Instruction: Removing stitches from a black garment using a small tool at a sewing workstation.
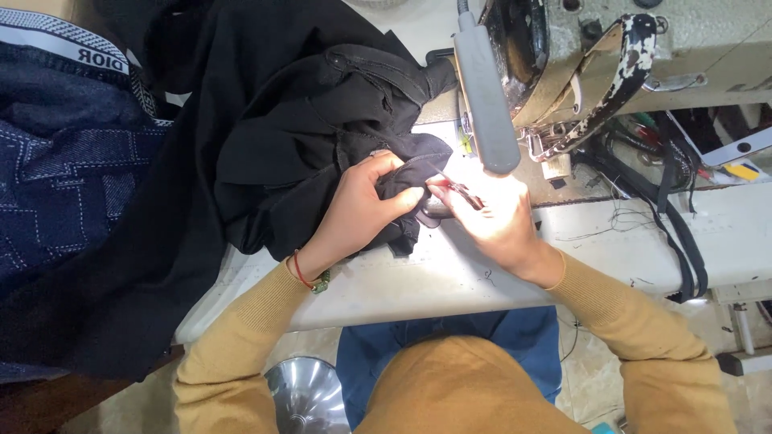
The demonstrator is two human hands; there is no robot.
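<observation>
My left hand (362, 205) pinches a fold of black fabric (281, 137) on the white sewing table (450, 277), thumb and fingers closed on the cloth's edge. My right hand (494, 217) is closed around a small red-handled thread snipper (460, 190), its tip touching the pinched fold. Both hands meet just in front of the sewing machine (579, 72), under its bright lamp. A red thread bracelet sits on my left wrist.
A grey lamp arm (486, 100) hangs over the work spot. Dark blue patterned cloth (56, 161) lies at the left. Black cables and straps (675, 233) trail over the table's right side. A shiny metal cone (310, 398) stands below the table edge.
</observation>
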